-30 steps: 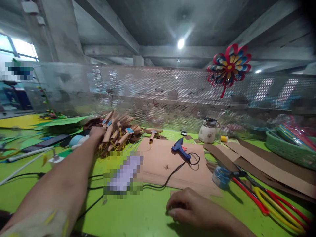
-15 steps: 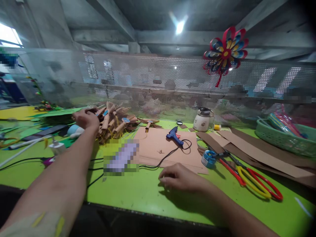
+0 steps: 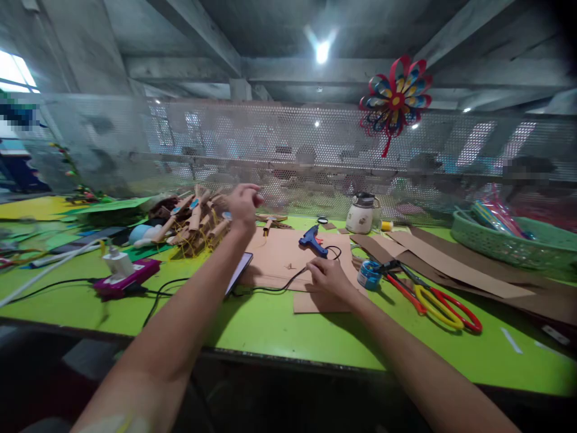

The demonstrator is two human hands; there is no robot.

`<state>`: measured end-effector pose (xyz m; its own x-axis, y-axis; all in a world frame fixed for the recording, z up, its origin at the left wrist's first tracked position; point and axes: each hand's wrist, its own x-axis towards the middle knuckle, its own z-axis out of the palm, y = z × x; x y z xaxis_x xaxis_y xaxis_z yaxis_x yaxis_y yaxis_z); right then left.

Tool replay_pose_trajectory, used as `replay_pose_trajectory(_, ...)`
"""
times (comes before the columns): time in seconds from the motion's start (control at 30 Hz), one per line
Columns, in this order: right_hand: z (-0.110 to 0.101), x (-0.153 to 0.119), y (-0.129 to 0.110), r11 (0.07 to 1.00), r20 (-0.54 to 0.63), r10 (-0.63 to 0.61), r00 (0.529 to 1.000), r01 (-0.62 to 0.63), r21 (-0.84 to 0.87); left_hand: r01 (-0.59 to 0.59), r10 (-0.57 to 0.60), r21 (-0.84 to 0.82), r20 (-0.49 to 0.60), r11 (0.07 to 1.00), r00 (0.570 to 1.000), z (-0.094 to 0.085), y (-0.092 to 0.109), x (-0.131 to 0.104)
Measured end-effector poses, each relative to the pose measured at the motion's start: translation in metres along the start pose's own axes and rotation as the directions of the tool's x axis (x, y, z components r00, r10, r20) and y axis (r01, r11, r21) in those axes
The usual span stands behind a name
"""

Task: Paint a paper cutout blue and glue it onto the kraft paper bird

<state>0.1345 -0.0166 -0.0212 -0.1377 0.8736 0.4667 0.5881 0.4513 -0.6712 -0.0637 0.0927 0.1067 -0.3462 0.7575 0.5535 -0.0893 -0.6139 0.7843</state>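
Raised over the back edge of the cardboard, my left hand (image 3: 244,207) has its fingers curled in; anything inside them is hidden. It is beside a pile of rolled brown-paper figures (image 3: 198,222) tied with yellow string. My right hand (image 3: 328,276) lies low over the brown cardboard sheets (image 3: 270,264), fingers bent and closed near the black cord; what they may grip cannot be made out. Just beyond it is a blue glue gun (image 3: 313,242). One cardboard piece (image 3: 320,302) sticks out toward me under my right hand. A phone (image 3: 238,272) is partly covered by my left forearm.
Right of the cardboard are a blue jar (image 3: 369,275), red-and-yellow-handled scissors (image 3: 437,307), brown paper strips (image 3: 455,264) and a green basket (image 3: 509,240). A white flask (image 3: 360,213) stands behind. At left, a purple power strip (image 3: 128,278) has cords across the green table (image 3: 270,337).
My left hand has moved right, away from the paper-figure pile. My right hand has gone forward from the bare table onto the cardboard. A cardboard piece now juts out at the front.
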Motion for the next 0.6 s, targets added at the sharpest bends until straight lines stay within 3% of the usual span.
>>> replay_pose_trajectory(0.07, -0.003, 0.002, 0.004, 0.999, -0.07, 0.013, 0.997, -0.011, 0.032, 0.061, -0.049, -0.076, 0.157, 0.995, 0.986, 0.02, 0.002, -0.041)
replay_pose_trajectory(0.13, -0.01, 0.005, 0.004, 0.997, -0.14, 0.024, 0.99, -0.014, 0.077, 0.124, -0.08, -0.12, 0.318, 0.985, 0.945, 0.033, 0.004, -0.082)
replay_pose_trajectory(0.27, -0.03, 0.007, -0.009, 0.981, -0.229, 0.028, 0.973, 0.017, 0.191, 0.216, -0.101, -0.154, 0.537, 0.964, 0.838, 0.039, 0.006, -0.136)
replay_pose_trajectory(0.43, -0.06, 0.004, -0.033, 0.859, -0.218, 0.046, 0.975, 0.073, 0.507, 0.271, -0.136, -0.179, 0.538, 0.946, 0.832, 0.032, -0.006, -0.147)
replay_pose_trajectory(0.6, -0.075, 0.0, -0.041, 0.87, -0.028, -0.019, 0.999, 0.031, 0.491, 0.359, -0.217, -0.125, 0.601, 0.925, 0.769, 0.026, -0.016, -0.145)
